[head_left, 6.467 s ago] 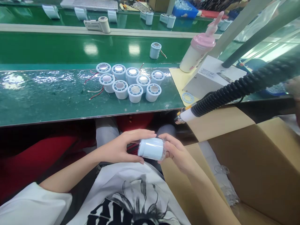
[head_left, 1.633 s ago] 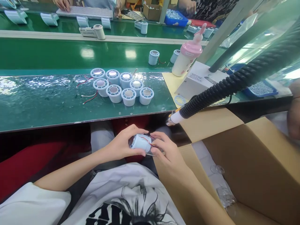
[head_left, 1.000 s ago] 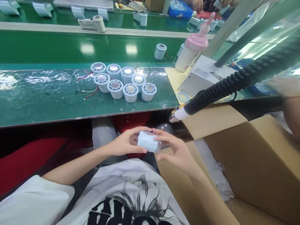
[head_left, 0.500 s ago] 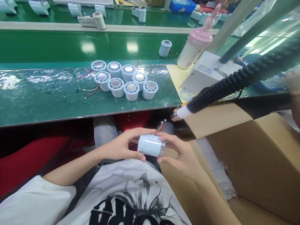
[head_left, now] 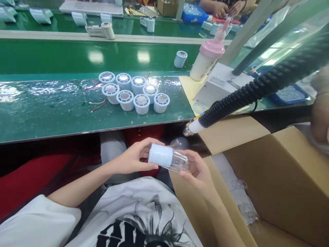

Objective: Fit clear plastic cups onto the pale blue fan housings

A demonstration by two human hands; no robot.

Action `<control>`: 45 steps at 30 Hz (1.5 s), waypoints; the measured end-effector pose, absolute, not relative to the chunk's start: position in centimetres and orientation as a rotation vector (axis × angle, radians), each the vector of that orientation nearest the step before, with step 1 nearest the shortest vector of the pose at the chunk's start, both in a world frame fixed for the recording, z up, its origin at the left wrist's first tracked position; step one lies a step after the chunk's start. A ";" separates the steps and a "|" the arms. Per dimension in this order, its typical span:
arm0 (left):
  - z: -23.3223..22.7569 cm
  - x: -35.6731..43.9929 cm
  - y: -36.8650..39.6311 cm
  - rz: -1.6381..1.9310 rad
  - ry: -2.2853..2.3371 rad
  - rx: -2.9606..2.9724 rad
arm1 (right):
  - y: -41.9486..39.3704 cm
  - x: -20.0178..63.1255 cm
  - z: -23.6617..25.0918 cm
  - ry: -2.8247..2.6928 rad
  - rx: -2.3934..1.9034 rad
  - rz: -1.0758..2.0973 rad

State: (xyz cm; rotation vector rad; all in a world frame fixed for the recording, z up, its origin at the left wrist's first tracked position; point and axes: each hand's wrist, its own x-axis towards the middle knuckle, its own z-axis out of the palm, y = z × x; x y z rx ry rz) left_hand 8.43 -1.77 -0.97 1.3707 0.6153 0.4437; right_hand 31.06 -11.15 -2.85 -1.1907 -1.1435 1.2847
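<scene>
My left hand [head_left: 135, 158] is closed around a pale blue cylindrical housing [head_left: 160, 155], thumb below and fingers above. Over the right end of that housing sits a clear plastic cup [head_left: 179, 161], sticking out well past it. My right hand [head_left: 199, 173] grips the cup's far end between thumb and fingers. Both parts are held tilted slightly down to the right, above my lap. On the bench edge ahead stand several similar pale blue housings [head_left: 141, 104] with round silvery tops, some with thin wires.
An open cardboard box [head_left: 288, 171] with clear plastic pieces is at my right. A black corrugated hose [head_left: 231, 99] with a metal nozzle hangs over it. A pink-lidded bottle [head_left: 205, 61] stands by the green conveyor [head_left: 64, 55]. Another person's hands [head_left: 226, 8] show at the back.
The clear cup has shifted right along the housing, exposing more of it and standing out farther. My right hand has moved right with it. The housing's wires no longer show.
</scene>
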 end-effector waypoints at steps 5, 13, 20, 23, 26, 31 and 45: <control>-0.6 3.1 1.1 0.975 0.924 1.308 | -13.3 33.8 -4.8 -0.838 -1.233 1.181; -0.9 -11.7 7.7 1.717 2.070 1.055 | -12.8 34.5 -6.4 -0.619 -1.252 1.133; 1.0 -12.1 5.8 1.463 2.508 1.327 | -10.8 33.2 -5.6 -0.599 -1.238 1.145; 2.8 -5.3 5.7 1.214 2.530 1.839 | -10.5 33.1 -5.6 -0.648 -1.244 1.170; 3.6 2.8 6.9 0.793 2.019 2.423 | -10.6 32.9 -5.3 -0.686 -1.213 1.280; 3.0 10.1 9.7 0.486 1.666 2.727 | -11.6 33.0 -5.4 -0.746 -1.156 1.391; 0.9 6.3 1.2 0.344 0.799 0.794 | -10.0 28.5 -1.7 -1.955 -1.336 0.602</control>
